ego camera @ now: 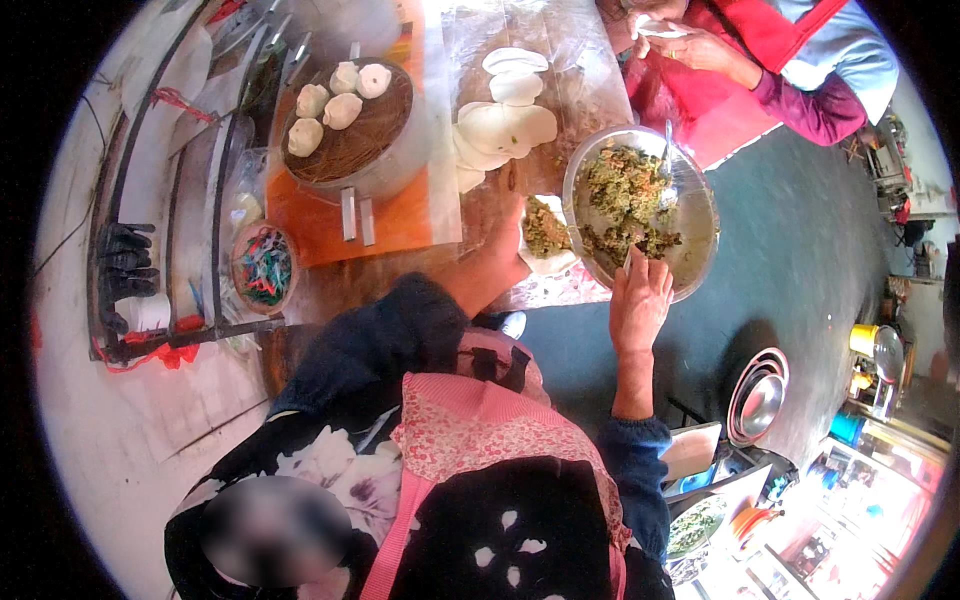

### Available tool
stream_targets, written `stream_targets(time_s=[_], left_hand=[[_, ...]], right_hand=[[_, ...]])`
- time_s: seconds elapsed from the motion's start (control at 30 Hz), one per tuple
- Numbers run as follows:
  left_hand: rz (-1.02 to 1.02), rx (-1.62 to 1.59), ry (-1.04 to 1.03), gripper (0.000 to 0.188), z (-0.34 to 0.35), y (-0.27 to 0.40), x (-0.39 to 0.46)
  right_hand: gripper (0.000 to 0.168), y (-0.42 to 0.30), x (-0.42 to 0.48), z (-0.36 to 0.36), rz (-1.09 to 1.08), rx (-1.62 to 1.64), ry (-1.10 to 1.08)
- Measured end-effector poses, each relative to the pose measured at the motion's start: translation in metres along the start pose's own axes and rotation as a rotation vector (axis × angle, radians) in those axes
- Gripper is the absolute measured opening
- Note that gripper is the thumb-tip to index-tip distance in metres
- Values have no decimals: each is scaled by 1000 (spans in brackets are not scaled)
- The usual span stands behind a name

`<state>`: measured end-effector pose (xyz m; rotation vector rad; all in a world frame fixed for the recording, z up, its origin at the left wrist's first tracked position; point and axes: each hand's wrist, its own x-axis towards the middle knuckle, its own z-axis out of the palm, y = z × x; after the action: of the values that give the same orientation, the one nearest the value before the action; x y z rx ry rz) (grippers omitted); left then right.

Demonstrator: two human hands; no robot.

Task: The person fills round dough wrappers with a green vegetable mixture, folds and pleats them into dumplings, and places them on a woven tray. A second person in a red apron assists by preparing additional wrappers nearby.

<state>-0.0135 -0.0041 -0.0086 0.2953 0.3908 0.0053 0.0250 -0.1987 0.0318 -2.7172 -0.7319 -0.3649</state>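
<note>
My left hand [504, 259] cups a round dough wrapper [556, 264] beside the bowl, with its fingers mostly hidden. A mound of chopped green and brown filling [545, 227] lies on that wrapper. My right hand [642, 292] reaches over the near rim of a wide metal bowl [694, 255] and grips a thin, pale utensil [628, 257]. The utensil's lower end is down at the filling, so its kind cannot be told. More chopped filling [626, 180] is heaped in the bowl. A metal spoon [668, 169] leans inside at the right.
Overlapping dough wrappers [499, 127] lie on the floured wooden table [577, 97]. Several filled buns [343, 111] sit in a round steamer [405, 142] at left. A basket of coloured strips [265, 268] stands nearer me. Across the table, a co-worker's hands [694, 49] hold dough.
</note>
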Motion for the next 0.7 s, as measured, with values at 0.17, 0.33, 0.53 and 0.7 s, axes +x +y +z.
stream_targets(time_s=[0.17, 0.33, 0.53, 0.7], left_hand=[[-98, -62, -35, 64, -17, -13, 9], [-151, -133, 90, 60, -16, -28, 10], [-107, -21, 151, 58, 3, -28, 1], [-90, -35, 61, 56, -10, -30, 3]], right_hand=[[28, -21, -25, -4, 144, 340, -33], [36, -30, -23, 15, 148, 3, -50], [33, -44, -11, 33, 42, 89, -41], [41, -47, -24, 32, -19, 260, 21]])
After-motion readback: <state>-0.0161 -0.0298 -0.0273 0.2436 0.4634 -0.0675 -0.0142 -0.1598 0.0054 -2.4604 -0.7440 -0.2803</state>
